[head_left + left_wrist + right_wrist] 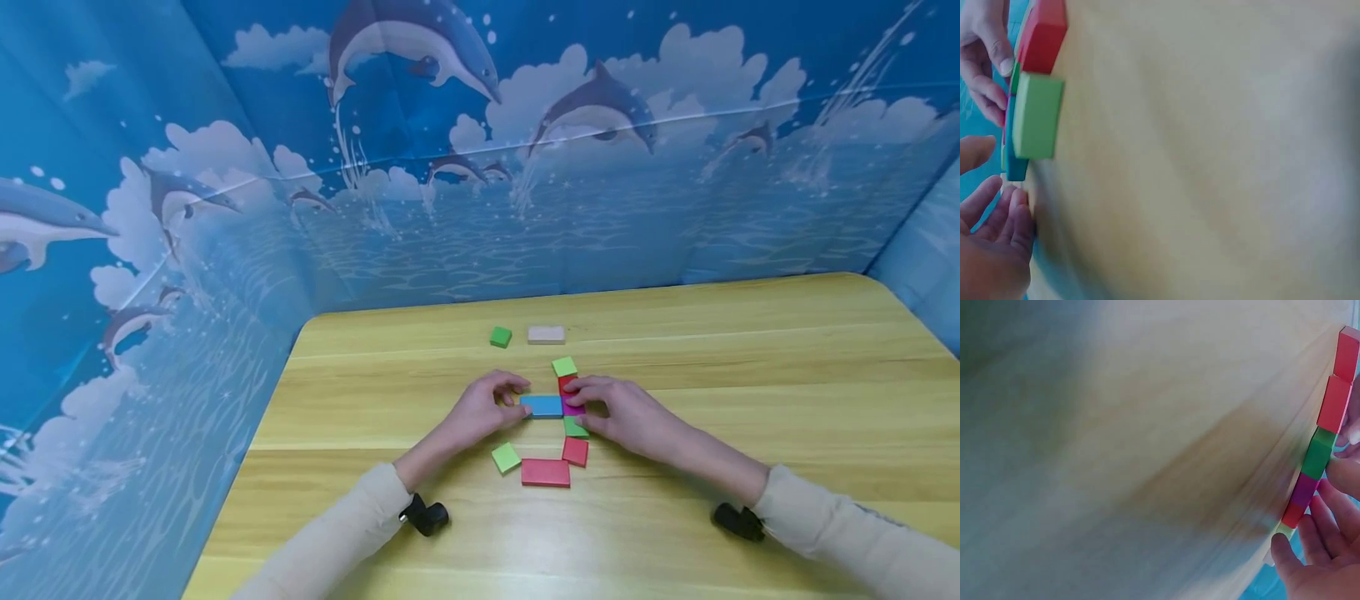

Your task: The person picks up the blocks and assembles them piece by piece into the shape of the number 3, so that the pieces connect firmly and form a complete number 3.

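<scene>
A blue rectangular block (540, 407) lies flat on the table with its right end against a magenta block (573, 408). At its left end is my left hand (480, 408), fingers loosely bent and the thumb tip right at the block's edge. My right hand (633, 417) rests its fingertips around the magenta block and a small red block (566, 382), with its thumb by a green block (575, 427). A light green block (564, 367) tops this column. In the right wrist view the fingers lie along the row beside the magenta block (1303, 489).
Below the column sit a red square block (575, 451), a long red block (546, 472) and a tilted light green block (506, 458), forming a curve. Farther back lie a green block (501, 337) and a pale block (546, 335). A dolphin-printed curtain (480, 225) borders the wooden table (750, 350).
</scene>
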`<action>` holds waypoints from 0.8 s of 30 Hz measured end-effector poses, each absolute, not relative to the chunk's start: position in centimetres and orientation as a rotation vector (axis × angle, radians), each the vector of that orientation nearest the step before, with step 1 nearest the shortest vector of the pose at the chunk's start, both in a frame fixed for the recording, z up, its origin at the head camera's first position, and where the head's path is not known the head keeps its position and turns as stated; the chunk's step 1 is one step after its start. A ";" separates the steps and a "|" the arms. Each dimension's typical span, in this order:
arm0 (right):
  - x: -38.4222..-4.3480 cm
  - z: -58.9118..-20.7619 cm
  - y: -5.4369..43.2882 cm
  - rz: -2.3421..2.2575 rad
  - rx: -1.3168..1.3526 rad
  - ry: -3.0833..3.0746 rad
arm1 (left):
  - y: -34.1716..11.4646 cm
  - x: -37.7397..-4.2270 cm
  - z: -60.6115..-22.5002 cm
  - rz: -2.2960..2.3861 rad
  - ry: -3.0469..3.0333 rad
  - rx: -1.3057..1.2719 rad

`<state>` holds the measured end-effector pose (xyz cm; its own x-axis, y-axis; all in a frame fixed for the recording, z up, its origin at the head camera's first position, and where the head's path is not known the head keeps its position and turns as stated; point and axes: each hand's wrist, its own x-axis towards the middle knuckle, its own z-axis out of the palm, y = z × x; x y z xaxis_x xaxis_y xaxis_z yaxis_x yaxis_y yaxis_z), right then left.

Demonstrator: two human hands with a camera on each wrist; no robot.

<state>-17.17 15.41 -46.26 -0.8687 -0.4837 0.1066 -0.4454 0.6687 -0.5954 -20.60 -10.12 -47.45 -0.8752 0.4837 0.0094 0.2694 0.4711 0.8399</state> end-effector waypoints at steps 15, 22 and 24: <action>-17.0 -46.0 15.3 -0.970 -0.775 2.809 | -8.9 -27.2 -44.5 1.272 2.699 0.707; -16.9 -46.0 15.3 -0.974 -0.752 2.800 | -7.7 -29.4 -44.4 1.287 2.692 0.743; -16.9 -45.9 15.2 -0.976 -0.742 2.793 | -7.4 -29.8 -44.6 1.269 2.683 0.737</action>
